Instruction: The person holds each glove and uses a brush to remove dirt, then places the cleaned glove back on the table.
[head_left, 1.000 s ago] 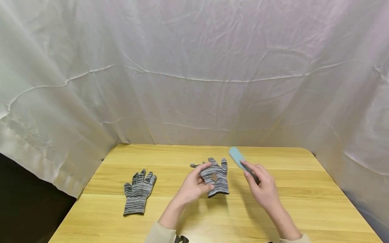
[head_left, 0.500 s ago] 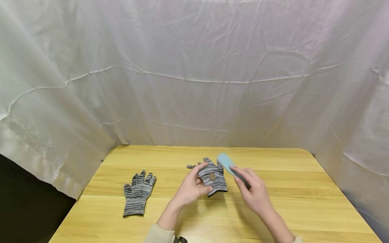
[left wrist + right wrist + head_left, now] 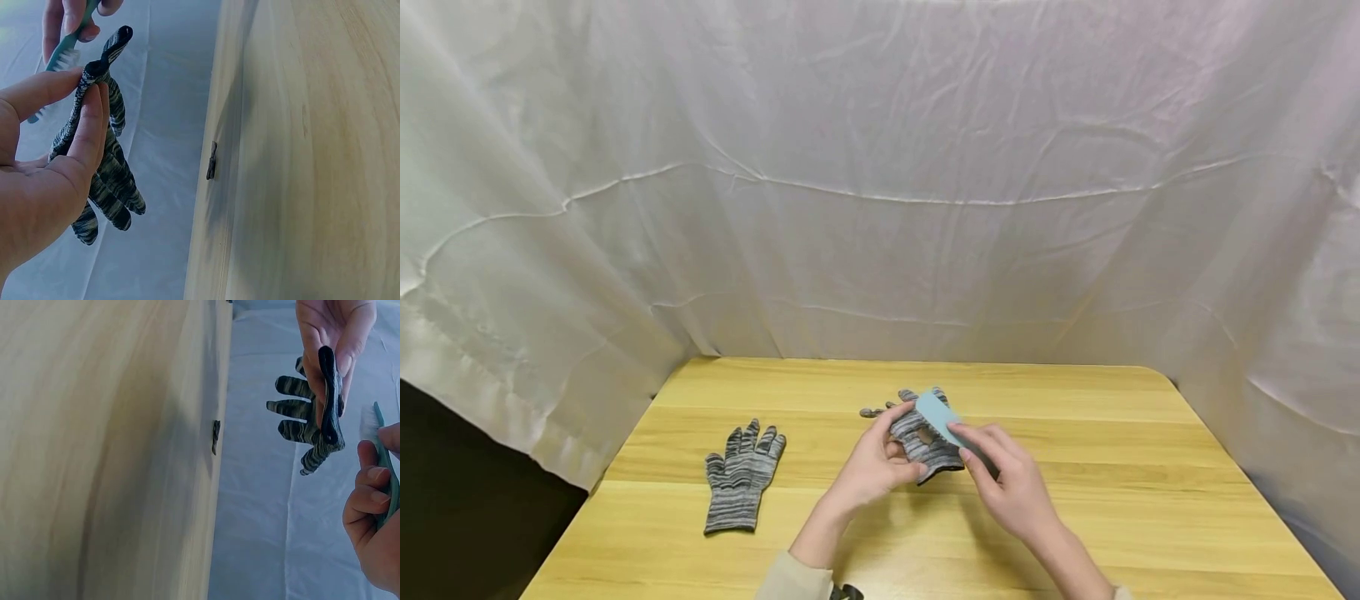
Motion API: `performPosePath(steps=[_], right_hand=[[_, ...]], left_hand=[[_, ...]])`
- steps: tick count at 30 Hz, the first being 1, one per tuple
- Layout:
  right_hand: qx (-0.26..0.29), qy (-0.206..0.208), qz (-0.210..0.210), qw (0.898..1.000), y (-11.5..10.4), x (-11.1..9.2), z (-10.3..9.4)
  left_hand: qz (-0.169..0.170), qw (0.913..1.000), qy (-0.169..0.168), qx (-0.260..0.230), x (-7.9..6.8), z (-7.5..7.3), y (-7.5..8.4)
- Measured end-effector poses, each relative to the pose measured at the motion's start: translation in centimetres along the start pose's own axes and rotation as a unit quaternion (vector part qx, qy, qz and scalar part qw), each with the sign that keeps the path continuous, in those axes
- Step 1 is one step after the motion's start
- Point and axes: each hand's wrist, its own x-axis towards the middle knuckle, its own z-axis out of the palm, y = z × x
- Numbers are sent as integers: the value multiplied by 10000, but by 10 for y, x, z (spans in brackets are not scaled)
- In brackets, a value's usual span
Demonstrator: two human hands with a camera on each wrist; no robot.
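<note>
My left hand (image 3: 880, 458) pinches a grey-and-black knitted glove (image 3: 910, 429) between thumb and fingers, raised over the table. A round brown patch (image 3: 925, 435) shows on the glove, partly covered by a light blue brush (image 3: 936, 412). My right hand (image 3: 1011, 483) grips the brush by its handle, bristles turned toward the glove. In the left wrist view, white bristles (image 3: 65, 59) sit just behind the glove's cuff. The right wrist view has the brush (image 3: 389, 469) beside the glove (image 3: 300, 411), whose fingers hang loose.
A second matching knitted glove (image 3: 741, 479) lies flat on the left of the wooden table (image 3: 1112, 467), fingers pointing away. Pale curtains (image 3: 880, 250) hang behind the table and along both sides.
The right hand has brought the brush leftward and down, from beside the glove to over its palm. The left hand keeps its pinch on the glove, shifted slightly left.
</note>
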Motion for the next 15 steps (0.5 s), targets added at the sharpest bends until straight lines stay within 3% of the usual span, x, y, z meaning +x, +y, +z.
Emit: performPosePath(steps=[8, 15], right_hand=[[-110, -43, -331, 9994, -2, -1, 5], [-150, -378, -288, 9988, -2, -3, 7]], left_hand=[[-5, 9998, 96, 183, -1, 0, 1], [9, 9999, 65, 82, -1, 0, 0]])
